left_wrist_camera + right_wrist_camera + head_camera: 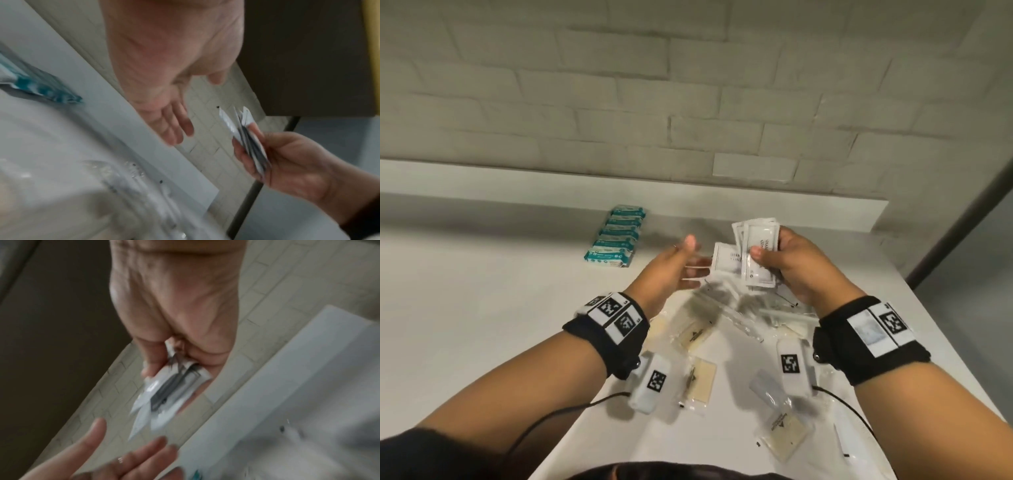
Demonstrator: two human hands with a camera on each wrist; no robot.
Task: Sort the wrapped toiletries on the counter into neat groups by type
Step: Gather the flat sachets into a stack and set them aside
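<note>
Up in the right hand [796, 265], above the tabletop [482, 308], is a small bunch of white sachets [758, 255] with dark print. The thumb presses on the front and the fingers [239, 151] curl round the back, so the bunch is held tight and fans out at the top. Just to the left of those fingers, the left hand [671, 274] is raised with its palm turned toward the sachets. Its fingers [176, 128] are straight and loose, and they hold nothing. One more white sachet [726, 260] shows between the two hands, but I cannot tell if anything touches it. Below both hands lies a messy heap of clear wrapped packets [743, 318], some with pale yellow squares inside. Farther out, past the left fingers and near the wall, a neat row of teal and white boxes [618, 236] sits on the tabletop.
</note>
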